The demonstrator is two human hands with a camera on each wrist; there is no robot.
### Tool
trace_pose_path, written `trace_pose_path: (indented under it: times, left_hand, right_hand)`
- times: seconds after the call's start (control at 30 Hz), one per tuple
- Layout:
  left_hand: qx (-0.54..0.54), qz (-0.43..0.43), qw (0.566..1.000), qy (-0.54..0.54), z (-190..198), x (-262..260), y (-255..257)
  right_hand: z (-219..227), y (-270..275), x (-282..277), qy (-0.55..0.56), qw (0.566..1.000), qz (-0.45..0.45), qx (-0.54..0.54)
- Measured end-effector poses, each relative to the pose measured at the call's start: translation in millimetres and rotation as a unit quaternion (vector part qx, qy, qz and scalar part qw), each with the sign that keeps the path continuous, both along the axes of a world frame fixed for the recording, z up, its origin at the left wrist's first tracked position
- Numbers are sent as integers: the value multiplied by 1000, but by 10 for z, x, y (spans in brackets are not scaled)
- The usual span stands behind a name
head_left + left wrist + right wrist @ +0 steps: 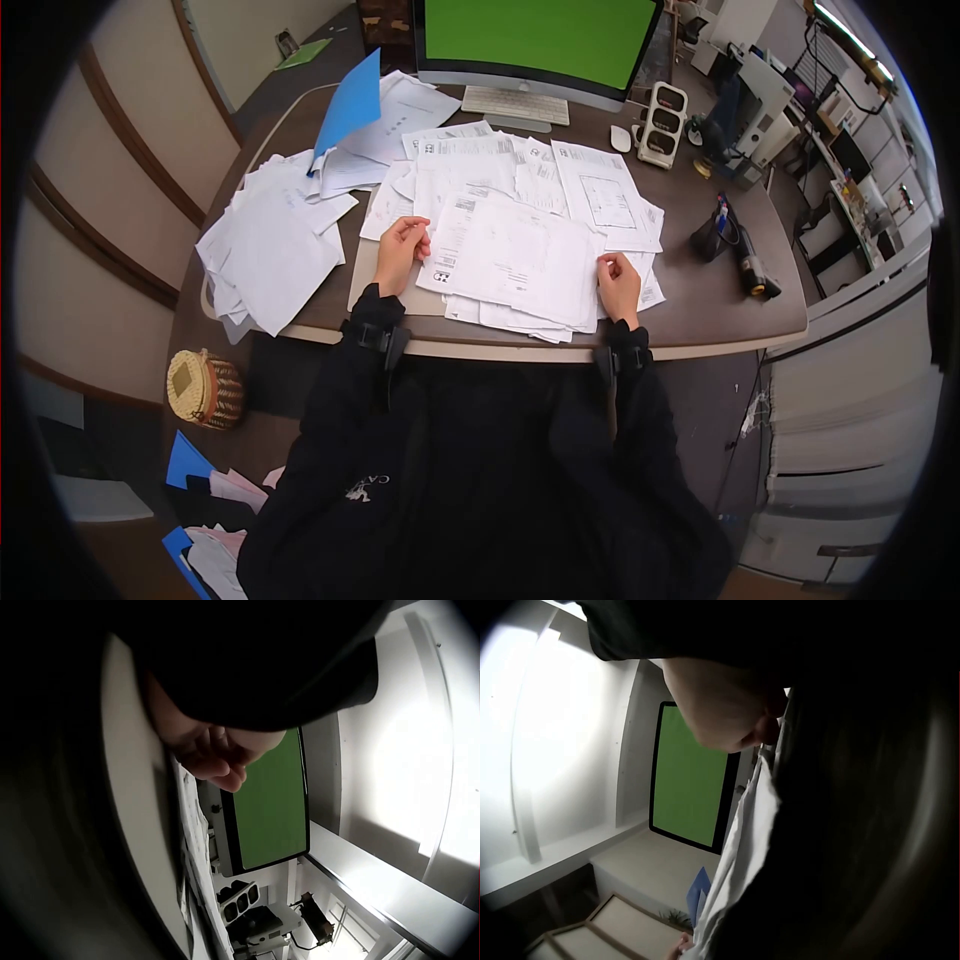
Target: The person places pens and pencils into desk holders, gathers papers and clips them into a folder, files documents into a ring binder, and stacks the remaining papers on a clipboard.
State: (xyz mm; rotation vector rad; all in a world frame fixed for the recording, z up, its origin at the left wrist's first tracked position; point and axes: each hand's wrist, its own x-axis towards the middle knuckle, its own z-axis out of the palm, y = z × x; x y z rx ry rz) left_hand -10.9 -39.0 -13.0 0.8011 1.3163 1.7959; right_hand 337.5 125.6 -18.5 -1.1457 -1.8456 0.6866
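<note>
A heap of printed white papers (520, 250) covers the middle of the desk, sheets overlapping at odd angles. At its right edge my right hand (620, 283) pinches the side of a top sheet between thumb and fingers. In the right wrist view the paper (746, 825) runs up to the fingertips of that hand (724, 709). My left hand (402, 255) hovers by the heap's left edge, fingers loosely bent. The left wrist view shows this hand (214, 754) just above the papers, with nothing visible in its grasp.
Another pile of papers (270, 240) lies on the left, with a blue folder (350, 105) behind it. A monitor (540, 40), keyboard (515, 104) and mouse (621, 138) stand at the back. A pen holder (712, 238) is at right, a woven basket (205, 388) at lower left.
</note>
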Motion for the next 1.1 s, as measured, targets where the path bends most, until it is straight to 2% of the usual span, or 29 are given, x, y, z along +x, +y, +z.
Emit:
trace_pose_path:
  times: [0.17, 1.07, 1.1]
  left_hand:
    - [11, -6, 1000, -26, -18, -3, -4]
    - [26, -9, 1000, -11, -23, -9, -15]
    - [23, -11, 1000, -13, -38, 1, -28]
  right_hand:
    - [-27, 6, 11, 15, 1000, 5, -10]
    - [-11, 6, 21, 45, 999, 9, -24]
    - [15, -7, 16, 71, 997, 10, -28]
